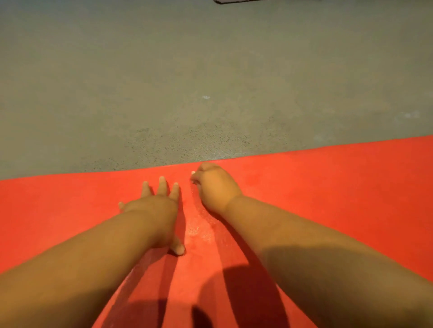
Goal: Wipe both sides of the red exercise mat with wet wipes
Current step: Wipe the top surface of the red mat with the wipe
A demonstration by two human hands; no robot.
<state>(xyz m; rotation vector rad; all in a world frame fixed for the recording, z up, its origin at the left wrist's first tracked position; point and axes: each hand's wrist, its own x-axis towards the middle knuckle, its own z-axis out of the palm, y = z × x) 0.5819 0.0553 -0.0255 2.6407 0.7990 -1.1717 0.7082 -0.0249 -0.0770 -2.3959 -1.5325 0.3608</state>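
Observation:
The red exercise mat (328, 187) lies flat on the floor and fills the lower half of the view. My left hand (159, 206) rests flat on it with fingers spread. To its right, near the mat's far edge, my right hand (214, 187) is curled into a fist on the mat. A small white bit of wet wipe (193, 173) peeks out at its fingertips; the rest is hidden under the hand. A shiny wet streak (199, 224) runs on the mat between my two hands.
Grey speckled floor (187, 82) stretches beyond the mat's far edge. A dark cable or edge (225, 1) shows at the very top. My arms cast shadows on the near part of the mat.

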